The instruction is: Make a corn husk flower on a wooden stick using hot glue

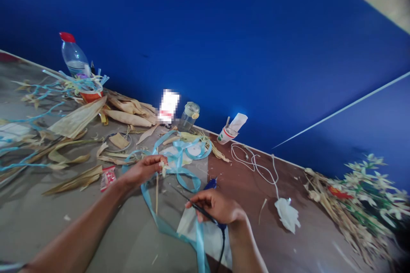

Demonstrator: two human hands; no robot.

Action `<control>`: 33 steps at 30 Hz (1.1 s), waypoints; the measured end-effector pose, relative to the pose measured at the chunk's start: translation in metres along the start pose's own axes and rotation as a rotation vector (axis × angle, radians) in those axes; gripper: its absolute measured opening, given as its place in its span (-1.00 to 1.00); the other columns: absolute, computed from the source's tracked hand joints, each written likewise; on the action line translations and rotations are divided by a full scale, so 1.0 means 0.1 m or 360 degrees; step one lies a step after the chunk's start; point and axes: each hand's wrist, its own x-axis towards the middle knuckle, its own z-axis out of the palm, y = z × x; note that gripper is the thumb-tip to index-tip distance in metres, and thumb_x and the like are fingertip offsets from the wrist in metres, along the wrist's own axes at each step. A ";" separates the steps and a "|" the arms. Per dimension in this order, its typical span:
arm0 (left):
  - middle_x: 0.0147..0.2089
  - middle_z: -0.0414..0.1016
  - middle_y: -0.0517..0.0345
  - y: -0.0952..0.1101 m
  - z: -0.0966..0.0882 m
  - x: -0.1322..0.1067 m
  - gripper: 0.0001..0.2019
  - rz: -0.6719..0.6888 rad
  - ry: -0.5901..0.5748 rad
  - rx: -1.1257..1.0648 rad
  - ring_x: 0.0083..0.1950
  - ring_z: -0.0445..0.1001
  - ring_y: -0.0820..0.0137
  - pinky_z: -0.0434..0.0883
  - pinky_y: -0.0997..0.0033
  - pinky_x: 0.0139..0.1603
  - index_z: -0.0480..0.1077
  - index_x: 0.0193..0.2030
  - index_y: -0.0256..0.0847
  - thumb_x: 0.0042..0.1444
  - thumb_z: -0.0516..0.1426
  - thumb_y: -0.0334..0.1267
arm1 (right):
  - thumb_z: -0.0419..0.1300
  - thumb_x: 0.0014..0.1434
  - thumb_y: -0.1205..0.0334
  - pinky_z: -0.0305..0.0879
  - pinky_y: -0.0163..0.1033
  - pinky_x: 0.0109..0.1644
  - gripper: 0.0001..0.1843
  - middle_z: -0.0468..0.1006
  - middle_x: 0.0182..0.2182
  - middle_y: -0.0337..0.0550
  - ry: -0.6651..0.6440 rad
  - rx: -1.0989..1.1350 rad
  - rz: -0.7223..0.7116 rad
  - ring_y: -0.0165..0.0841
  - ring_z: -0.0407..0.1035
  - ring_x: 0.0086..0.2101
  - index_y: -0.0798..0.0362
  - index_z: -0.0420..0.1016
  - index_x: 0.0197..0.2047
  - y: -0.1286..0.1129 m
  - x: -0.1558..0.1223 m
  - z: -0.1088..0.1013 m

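My left hand is closed in a pinch on a small pale husk piece at the top of a thin stick that stands nearly upright on the table. My right hand is closed around a blue glue gun, whose dark cord runs down past my wrist. A light blue ribbon loops between and under both hands and trails toward me.
Dried corn husks and blue strips litter the left. A plastic bottle, a glass jar and a paper cup stand along the blue wall. A white cord, a white husk flower and a flower bunch lie right.
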 end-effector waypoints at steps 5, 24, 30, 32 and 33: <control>-0.43 0.40 0.14 -0.01 -0.01 0.04 -0.81 0.0042 0.0138 -0.0198 -0.43 0.29 0.46 0.21 0.48 -0.39 0.48 -0.37 -0.27 -0.11 0.28 -0.20 | 0.31 -0.10 0.12 0.03 -0.42 -0.50 -0.53 0.38 -0.56 -0.31 0.0244 -0.0342 0.0057 -0.52 0.13 -0.56 0.10 0.50 -0.09 0.05 0.07 0.06; -0.47 0.47 0.14 0.05 0.11 0.06 -0.86 0.0086 0.0304 -0.0435 -0.39 0.39 0.45 0.32 0.50 -0.32 0.49 -0.39 -0.25 -0.16 0.30 -0.33 | 0.14 0.07 0.20 0.28 -0.18 -0.14 -0.71 0.58 -0.27 0.03 0.1036 -0.1760 0.0334 -0.15 0.47 -0.21 0.12 0.45 -0.14 -0.24 0.47 0.72; -0.48 0.49 0.15 0.06 0.14 0.05 -0.87 0.0110 0.0285 -0.0518 -0.39 0.44 0.43 0.36 0.45 -0.25 0.49 -0.39 -0.23 -0.15 0.28 -0.40 | 0.19 0.01 0.14 0.34 -0.16 -0.21 -0.56 0.55 -0.22 0.13 0.0892 -0.1956 0.0315 -0.11 0.47 -0.21 0.21 0.41 -0.06 -0.38 0.50 0.70; -0.47 0.49 0.15 0.09 0.16 0.04 -0.86 0.0072 0.0312 -0.0532 -0.38 0.46 0.42 0.37 0.47 -0.28 0.48 -0.39 -0.24 -0.17 0.29 -0.41 | 0.22 -0.02 0.09 0.36 -0.18 -0.24 -0.47 0.56 -0.21 0.15 0.0741 -0.1975 0.0338 -0.09 0.48 -0.21 0.24 0.40 -0.02 -0.49 0.46 0.68; -0.48 0.49 0.15 0.11 0.17 0.03 -0.85 0.0044 0.0329 -0.0536 -0.39 0.46 0.42 0.37 0.47 -0.29 0.48 -0.39 -0.24 -0.18 0.29 -0.42 | 0.23 -0.03 0.05 0.36 -0.18 -0.25 -0.44 0.57 -0.21 0.15 0.0659 -0.1968 0.0360 -0.08 0.49 -0.21 0.24 0.40 -0.01 -0.55 0.43 0.67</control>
